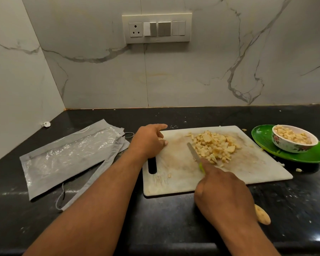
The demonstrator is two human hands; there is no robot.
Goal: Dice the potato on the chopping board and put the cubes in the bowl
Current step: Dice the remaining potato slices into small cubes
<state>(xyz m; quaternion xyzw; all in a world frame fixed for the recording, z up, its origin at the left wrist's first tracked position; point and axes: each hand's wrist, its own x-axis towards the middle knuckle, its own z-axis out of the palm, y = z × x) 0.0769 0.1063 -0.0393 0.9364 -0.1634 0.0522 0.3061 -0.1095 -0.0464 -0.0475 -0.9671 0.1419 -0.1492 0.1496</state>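
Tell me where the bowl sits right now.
In the head view the bowl stands on the green plate, at the right, just beyond the chopping board's right edge.

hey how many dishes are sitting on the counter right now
2. A green plate lies on the counter right of the chopping board, and a floral bowl of potato cubes stands on that plate. None look hidden.

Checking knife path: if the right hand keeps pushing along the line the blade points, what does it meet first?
The right hand holds the knife pointing up-left; its blade already lies along the left edge of the potato pile. Ahead of the tip looks like bare chopping board, though depth is unclear.
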